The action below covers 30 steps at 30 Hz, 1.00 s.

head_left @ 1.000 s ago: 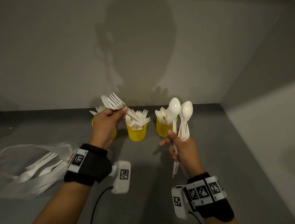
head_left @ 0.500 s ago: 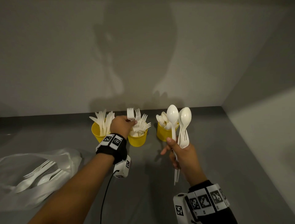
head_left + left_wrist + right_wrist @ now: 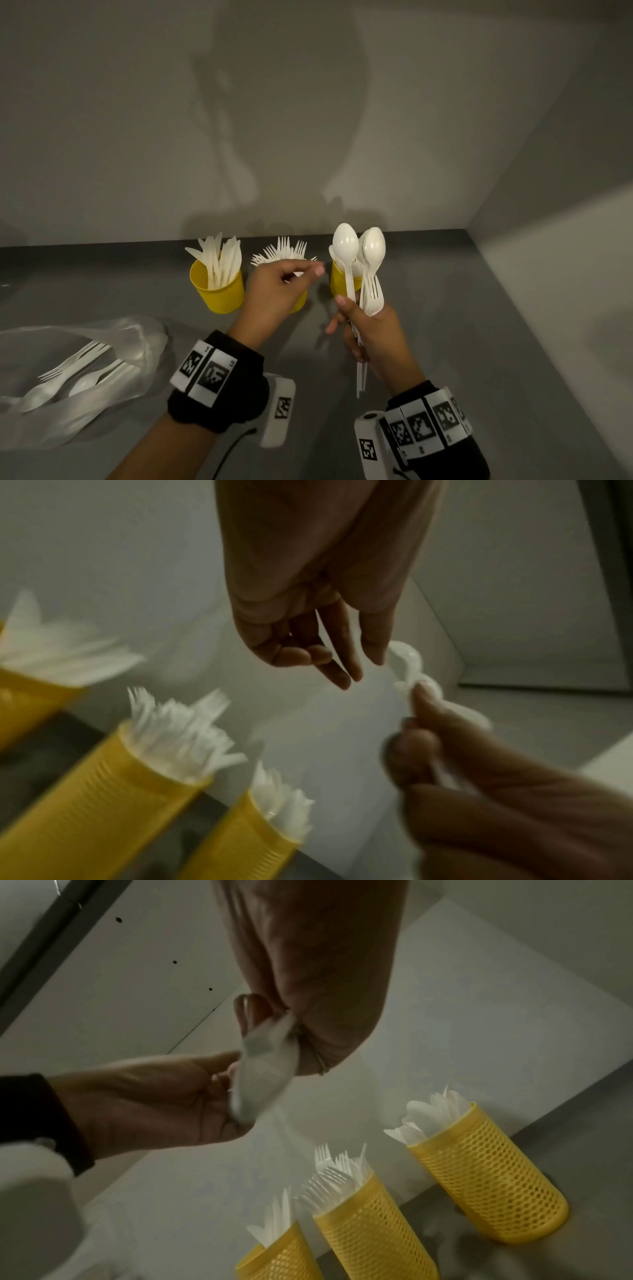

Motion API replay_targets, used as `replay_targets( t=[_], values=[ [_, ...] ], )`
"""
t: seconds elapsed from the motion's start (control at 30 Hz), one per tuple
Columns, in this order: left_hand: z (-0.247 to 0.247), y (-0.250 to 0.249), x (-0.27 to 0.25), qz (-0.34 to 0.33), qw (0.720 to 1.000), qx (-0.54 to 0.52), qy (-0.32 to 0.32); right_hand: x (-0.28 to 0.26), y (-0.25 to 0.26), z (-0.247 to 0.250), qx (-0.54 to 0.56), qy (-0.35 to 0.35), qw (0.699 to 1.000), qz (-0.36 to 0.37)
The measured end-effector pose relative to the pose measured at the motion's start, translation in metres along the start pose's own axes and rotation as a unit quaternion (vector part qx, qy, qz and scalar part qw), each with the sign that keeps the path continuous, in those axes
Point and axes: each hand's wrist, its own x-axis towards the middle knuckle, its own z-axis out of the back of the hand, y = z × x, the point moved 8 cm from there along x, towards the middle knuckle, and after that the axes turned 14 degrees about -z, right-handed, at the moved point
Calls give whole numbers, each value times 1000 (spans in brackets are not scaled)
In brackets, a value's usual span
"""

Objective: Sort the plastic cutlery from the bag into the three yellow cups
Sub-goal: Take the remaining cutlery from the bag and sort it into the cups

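Head view: right hand (image 3: 375,337) grips spoon/fork bunch (image 3: 363,274), long axis upright, bowls up. Left hand (image 3: 274,294) empty, fingers loose, just beside bunch, nearer fork cup (image 3: 298,303).

Three yellow cups (image 3: 219,291) with a mesh pattern are showing white cutlery (image 3: 219,260). The bench (image 3: 445,342) is looking dark grey, the bag (image 3: 102,359) clear, the wristbands (image 3: 219,387) black with black-and-white square codes.
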Motion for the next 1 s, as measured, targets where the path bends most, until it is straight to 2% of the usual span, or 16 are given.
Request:
replay_targets(
  t=[0.07, 0.17, 0.3, 0.47, 0.7, 0.87, 1.0],
  values=[
    [-16, -9, -10, 24, 996, -79, 13, -4, -1, -5, -2, 17, 1000, 1],
    [-25, -18, -19, 33, 992, -123, 15, -10, -3, -10, -5, 37, 999, -6],
    [-17, -21, -22, 20, 993, -120, 7, -20, -2, -16, 9, 77, 997, -8],
    [3, -17, -22, 16, 995, -87, -54, -28, -1, -21, 27, 136, 990, -10],
    [-21, -27, -28, 32, 992, -110, 46, -39, -1, -39, -1, 201, 979, -37],
    [-31, -35, -33, 38, 980, -134, 141, -36, -8, -32, 0, 198, 978, -65],
    [-36, -34, -32, 48, 975, -133, 172, -36, -13, -37, 4, 237, 968, -82]
  ],
)
